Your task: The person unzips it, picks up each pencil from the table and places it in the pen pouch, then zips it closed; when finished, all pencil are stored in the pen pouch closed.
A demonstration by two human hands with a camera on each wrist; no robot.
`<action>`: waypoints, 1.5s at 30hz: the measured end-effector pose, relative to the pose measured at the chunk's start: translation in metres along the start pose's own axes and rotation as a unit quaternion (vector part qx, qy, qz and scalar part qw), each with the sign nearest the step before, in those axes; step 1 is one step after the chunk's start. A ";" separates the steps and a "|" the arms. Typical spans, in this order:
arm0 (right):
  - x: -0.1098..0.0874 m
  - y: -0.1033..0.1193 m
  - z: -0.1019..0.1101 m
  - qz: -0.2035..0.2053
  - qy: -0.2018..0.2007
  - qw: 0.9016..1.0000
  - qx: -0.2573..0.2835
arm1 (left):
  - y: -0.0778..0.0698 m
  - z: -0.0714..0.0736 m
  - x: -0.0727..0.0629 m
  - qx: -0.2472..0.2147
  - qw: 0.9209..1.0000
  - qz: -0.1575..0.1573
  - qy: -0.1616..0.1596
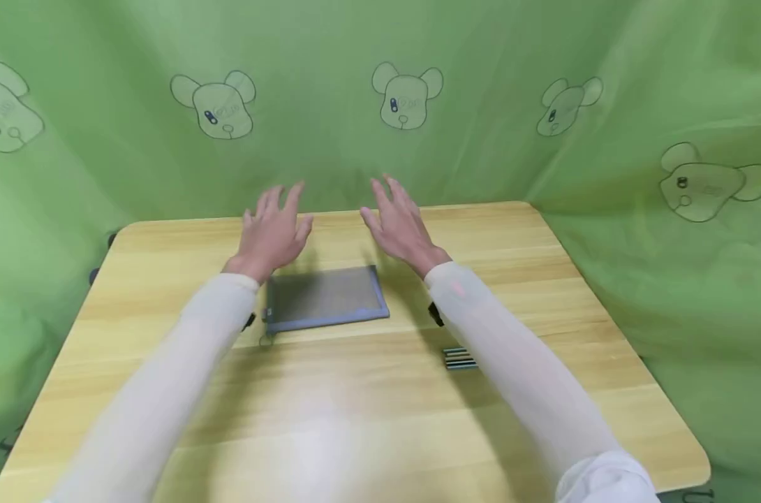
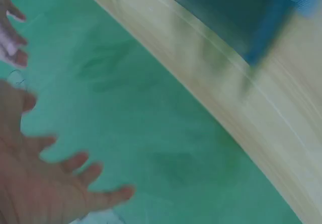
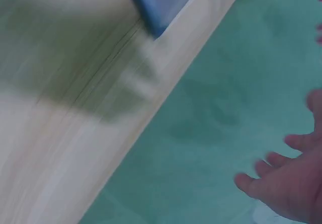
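Both hands hover over the far part of the table with nothing in them. The left hand (image 1: pixel 270 234) has its fingers spread, up and to the left of a grey mesh zip pouch (image 1: pixel 324 297) with a blue border. On the other side, the right hand (image 1: pixel 401 227) is held with fingers extended, beyond the pouch's right corner. The pouch lies flat on the wood, a small ring at its near left corner. In the left wrist view the left palm (image 2: pixel 45 183) shows splayed fingers; the right hand (image 3: pixel 287 178) looks alike in its own wrist view.
A small stack of thin dark-and-light striped sticks (image 1: pixel 460 358) lies on the wooden table (image 1: pixel 330 419), partly hidden under the right forearm. Green curtain (image 1: pixel 318 154) with bear-head drawings hangs behind the table's far edge and along both sides.
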State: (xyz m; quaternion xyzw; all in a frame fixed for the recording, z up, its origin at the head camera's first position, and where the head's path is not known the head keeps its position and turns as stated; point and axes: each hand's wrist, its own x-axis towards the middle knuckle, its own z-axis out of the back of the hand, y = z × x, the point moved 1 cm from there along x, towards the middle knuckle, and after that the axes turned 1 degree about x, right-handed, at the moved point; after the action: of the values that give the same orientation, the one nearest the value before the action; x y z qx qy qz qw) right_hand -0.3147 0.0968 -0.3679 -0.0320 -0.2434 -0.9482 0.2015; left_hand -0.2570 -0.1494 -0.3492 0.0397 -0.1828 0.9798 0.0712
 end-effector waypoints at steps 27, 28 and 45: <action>-0.135 0.064 -0.038 0.073 0.139 0.983 -0.096 | 0.025 -0.054 -0.092 0.105 0.945 -0.305 0.048; -0.136 0.067 -0.041 0.077 0.136 0.983 -0.097 | 0.025 -0.056 -0.094 0.114 0.941 -0.316 0.033; -0.152 0.098 -0.071 0.056 0.050 0.992 -0.097 | 0.025 -0.060 -0.108 0.129 0.927 -0.343 -0.081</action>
State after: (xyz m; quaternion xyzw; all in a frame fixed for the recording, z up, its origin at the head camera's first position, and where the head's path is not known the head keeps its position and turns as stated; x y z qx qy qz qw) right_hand -0.1337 0.0409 -0.4103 -0.0179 -0.1375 -0.9550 0.2621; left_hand -0.1574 -0.1641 -0.4249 0.1884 -0.0347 0.9040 0.3822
